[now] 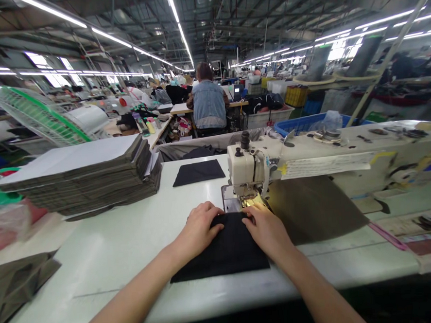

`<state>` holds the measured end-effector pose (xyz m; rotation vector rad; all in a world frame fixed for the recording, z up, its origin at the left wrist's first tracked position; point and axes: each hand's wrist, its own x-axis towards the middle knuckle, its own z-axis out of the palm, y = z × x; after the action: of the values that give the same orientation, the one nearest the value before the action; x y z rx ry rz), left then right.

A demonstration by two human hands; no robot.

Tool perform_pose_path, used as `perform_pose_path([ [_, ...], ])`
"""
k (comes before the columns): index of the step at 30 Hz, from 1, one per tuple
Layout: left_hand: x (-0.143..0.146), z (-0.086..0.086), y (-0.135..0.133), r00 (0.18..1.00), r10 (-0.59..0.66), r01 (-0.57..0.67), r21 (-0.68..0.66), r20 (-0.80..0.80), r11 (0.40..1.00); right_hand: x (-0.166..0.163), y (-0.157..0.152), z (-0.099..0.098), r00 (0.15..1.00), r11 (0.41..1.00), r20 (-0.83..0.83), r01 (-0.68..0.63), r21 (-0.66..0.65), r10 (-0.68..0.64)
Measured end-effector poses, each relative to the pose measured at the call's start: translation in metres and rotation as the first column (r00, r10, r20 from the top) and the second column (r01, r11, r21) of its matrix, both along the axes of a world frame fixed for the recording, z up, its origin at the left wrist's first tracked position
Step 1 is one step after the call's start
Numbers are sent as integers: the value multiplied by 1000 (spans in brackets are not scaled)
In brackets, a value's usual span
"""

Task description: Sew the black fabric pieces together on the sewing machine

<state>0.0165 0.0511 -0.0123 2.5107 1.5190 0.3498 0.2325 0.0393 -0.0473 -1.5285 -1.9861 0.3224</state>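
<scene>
A black fabric piece point(232, 253) lies flat on the pale table in front of the sewing machine point(247, 169), its far edge close to the lit presser foot area. At its far left corner, my left hand point(201, 225) grips the edge, thumb on top and fingers bent over the far side. My right hand point(266, 226) pinches the far right corner in the same way, right beside the needle area. Fingertips of both hands are partly hidden. Another black fabric piece point(198, 172) rests on the table behind, left of the machine head.
A tall stack of dark fabric panels point(103, 183) stands at the left, and an olive cloth point(22, 285) lies at the near left. A brown sheet point(313, 214) sits under the machine arm. Farther off are a green-rimmed fan point(48, 115), a blue basket point(297, 125) and a seated person point(209, 103).
</scene>
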Motion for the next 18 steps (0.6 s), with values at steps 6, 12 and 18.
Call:
perform_pose_path([
  [6,-1,-4,-8,999,-37,37,69,3,997,3,1,12,999,983,35,14,-185,-8],
  [12,2,4,-4,999,7,-9,-37,-45,999,6,8,20,999,940,50,37,-338,-21],
  [18,4,15,11,997,-36,26,-148,-69,989,6,18,20,999,900,34,34,-435,-21],
])
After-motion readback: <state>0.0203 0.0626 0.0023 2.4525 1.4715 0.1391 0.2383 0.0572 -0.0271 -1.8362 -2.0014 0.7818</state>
